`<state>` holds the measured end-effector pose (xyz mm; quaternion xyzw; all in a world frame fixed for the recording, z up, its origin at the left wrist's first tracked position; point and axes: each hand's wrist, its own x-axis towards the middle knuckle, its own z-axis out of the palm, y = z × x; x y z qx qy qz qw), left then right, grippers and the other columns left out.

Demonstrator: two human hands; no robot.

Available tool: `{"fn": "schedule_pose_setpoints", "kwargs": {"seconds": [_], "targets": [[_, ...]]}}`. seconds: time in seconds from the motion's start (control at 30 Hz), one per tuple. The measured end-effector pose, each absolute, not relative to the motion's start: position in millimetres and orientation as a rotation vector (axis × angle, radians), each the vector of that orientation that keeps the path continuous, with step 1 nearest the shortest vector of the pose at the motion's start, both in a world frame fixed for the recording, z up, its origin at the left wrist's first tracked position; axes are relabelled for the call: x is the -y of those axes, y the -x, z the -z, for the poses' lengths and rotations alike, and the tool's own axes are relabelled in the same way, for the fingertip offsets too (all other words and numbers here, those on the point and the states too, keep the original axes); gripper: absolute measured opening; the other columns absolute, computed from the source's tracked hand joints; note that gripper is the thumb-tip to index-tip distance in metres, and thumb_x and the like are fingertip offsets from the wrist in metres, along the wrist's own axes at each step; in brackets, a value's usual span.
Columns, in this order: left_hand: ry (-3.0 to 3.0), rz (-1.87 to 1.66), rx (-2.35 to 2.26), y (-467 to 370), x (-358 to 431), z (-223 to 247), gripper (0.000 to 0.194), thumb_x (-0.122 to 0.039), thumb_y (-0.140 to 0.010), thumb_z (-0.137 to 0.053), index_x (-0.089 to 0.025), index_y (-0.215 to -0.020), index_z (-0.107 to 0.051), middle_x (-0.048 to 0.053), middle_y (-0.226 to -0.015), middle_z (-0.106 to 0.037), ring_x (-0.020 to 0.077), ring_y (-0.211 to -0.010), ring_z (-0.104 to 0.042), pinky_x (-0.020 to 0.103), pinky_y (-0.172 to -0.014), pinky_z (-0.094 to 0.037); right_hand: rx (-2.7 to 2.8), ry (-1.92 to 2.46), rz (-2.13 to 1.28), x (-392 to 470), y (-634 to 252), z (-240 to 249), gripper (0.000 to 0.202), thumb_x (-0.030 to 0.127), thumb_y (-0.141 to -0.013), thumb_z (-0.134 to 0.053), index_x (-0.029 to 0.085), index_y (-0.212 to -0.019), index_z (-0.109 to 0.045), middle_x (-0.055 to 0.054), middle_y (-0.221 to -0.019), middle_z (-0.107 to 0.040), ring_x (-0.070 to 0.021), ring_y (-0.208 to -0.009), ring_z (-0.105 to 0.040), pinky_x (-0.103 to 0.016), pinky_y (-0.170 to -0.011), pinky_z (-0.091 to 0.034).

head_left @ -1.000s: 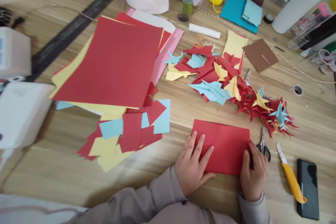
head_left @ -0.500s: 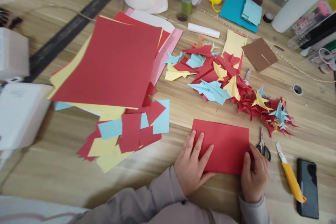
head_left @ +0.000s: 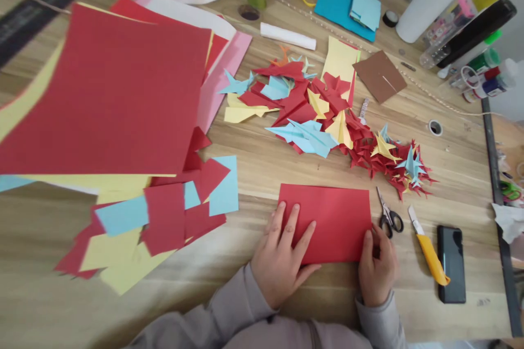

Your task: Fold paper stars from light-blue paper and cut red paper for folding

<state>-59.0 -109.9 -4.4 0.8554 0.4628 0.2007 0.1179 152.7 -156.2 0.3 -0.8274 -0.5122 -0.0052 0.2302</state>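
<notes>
A folded-looking sheet of red paper [head_left: 331, 218] lies flat on the wooden table in front of me. My left hand [head_left: 282, 256] rests on its left part, fingers spread and stretched out. At the paper's right edge, near the lower corner, my right hand [head_left: 379, 267] has thumb and forefinger closed on the edge; its other fingers are curled. Just beyond that hand lie black-handled scissors [head_left: 388, 214]. A utility knife with an orange-yellow handle [head_left: 429, 259] sits farther right.
Large red sheets [head_left: 135, 92] are stacked at the left, with coloured paper pieces [head_left: 166, 218] below. Folded paper planes and stars [head_left: 307, 136] form a heap ahead. A black phone [head_left: 451, 264] touches the knife's right side. A brown square [head_left: 380, 76] lies farther back.
My view has turned to the right, so everything appears farther left and the table's right edge shows. Both hands keep about the same places on the red paper.
</notes>
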Motion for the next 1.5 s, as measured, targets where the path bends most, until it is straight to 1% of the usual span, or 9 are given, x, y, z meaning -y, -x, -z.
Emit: {"fn": "schedule_pose_setpoints", "kwargs": {"seconds": [0.2, 0.33, 0.53, 0.63, 0.87, 0.97, 1.27, 1.5], "targets": [[-2.502, -0.576, -1.347, 59.1, 110.1, 3.8, 0.068, -0.054, -0.072, -0.062, -0.018, -0.128, -0.052, 0.023, -0.148, -0.027, 0.0478, -0.134, -0.021, 0.059, -0.102, -0.031, 1.406, 2.315, -0.004, 156.9, -153.6, -0.4, 0.04, 0.043, -0.09, -0.046, 0.011, -0.105, -0.065, -0.015, -0.092, -0.071, -0.0227, -0.081, -0.064, -0.033, -0.075, -0.048], [-2.513, -0.576, -1.347, 58.9, 111.0, 3.6, 0.068, -0.056, -0.073, -0.06, -0.018, -0.129, -0.051, 0.023, -0.148, -0.026, 0.0473, -0.135, -0.02, 0.059, -0.102, -0.03, 1.421, 2.333, 0.006, 157.7, -154.8, 0.5, 0.043, 0.045, -0.09, -0.044, 0.011, -0.106, -0.064, -0.016, -0.095, -0.071, -0.0236, -0.085, -0.064, -0.033, -0.077, -0.047], [-2.483, -0.537, -1.377, 56.9, 110.7, -1.6, 0.068, -0.06, -0.075, -0.057, -0.019, -0.13, -0.051, 0.021, -0.148, -0.029, 0.0459, -0.136, -0.02, 0.059, -0.102, -0.03, 1.4, 2.379, 0.027, 156.5, -155.2, 0.3, 0.049, 0.05, -0.09, -0.042, 0.01, -0.105, -0.066, -0.015, -0.085, -0.071, -0.0218, -0.072, -0.064, -0.03, -0.067, -0.046], [-2.477, -0.533, -1.382, 56.9, 110.4, -2.4, 0.07, -0.062, -0.074, -0.055, -0.02, -0.13, -0.051, 0.022, -0.146, -0.032, 0.0456, -0.135, -0.021, 0.059, -0.102, -0.031, 1.387, 2.387, 0.051, 155.5, -153.9, -0.5, 0.051, 0.052, -0.089, -0.041, 0.01, -0.103, -0.066, -0.014, -0.08, -0.07, -0.0207, -0.068, -0.063, -0.029, -0.064, -0.045], [-2.468, -0.535, -1.382, 57.7, 109.9, -3.3, 0.069, -0.062, -0.076, -0.054, -0.021, -0.131, -0.05, 0.022, -0.145, -0.034, 0.0447, -0.136, -0.021, 0.058, -0.102, -0.031, 1.362, 2.42, 0.06, 153.3, -151.7, -2.7, 0.051, 0.053, -0.089, -0.042, 0.011, -0.103, -0.067, -0.011, -0.072, -0.068, -0.0187, -0.061, -0.06, -0.028, -0.06, -0.043], [-2.471, -0.533, -1.388, 57.2, 109.9, -3.5, 0.068, -0.061, -0.076, -0.054, -0.02, -0.13, -0.05, 0.022, -0.144, -0.035, 0.0444, -0.136, -0.021, 0.058, -0.102, -0.031, 1.365, 2.421, 0.062, 153.4, -152.4, -2.7, 0.052, 0.054, -0.088, -0.042, 0.011, -0.102, -0.067, -0.009, -0.068, -0.066, -0.0189, -0.06, -0.059, -0.028, -0.059, -0.043], [-2.493, -0.538, -1.408, 55.8, 111.4, -1.1, 0.068, -0.064, -0.075, -0.054, -0.021, -0.128, -0.052, 0.021, -0.145, -0.034, 0.0432, -0.136, -0.022, 0.057, -0.102, -0.032, 1.386, 2.452, 0.082, 152.4, -151.6, -3.6, 0.052, 0.055, -0.088, -0.041, 0.012, -0.104, -0.066, -0.007, -0.065, -0.065, -0.0193, -0.059, -0.059, -0.028, -0.058, -0.041], [-2.462, -0.565, -1.394, 56.5, 109.9, -3.0, 0.067, -0.063, -0.076, -0.053, -0.02, -0.128, -0.052, 0.021, -0.146, -0.032, 0.0439, -0.136, -0.022, 0.058, -0.101, -0.032, 1.399, 2.405, 0.073, 151.5, -151.1, -5.0, 0.048, 0.052, -0.089, -0.044, 0.012, -0.103, -0.066, -0.007, -0.064, -0.064, -0.0186, -0.059, -0.058, -0.028, -0.058, -0.041]]}}
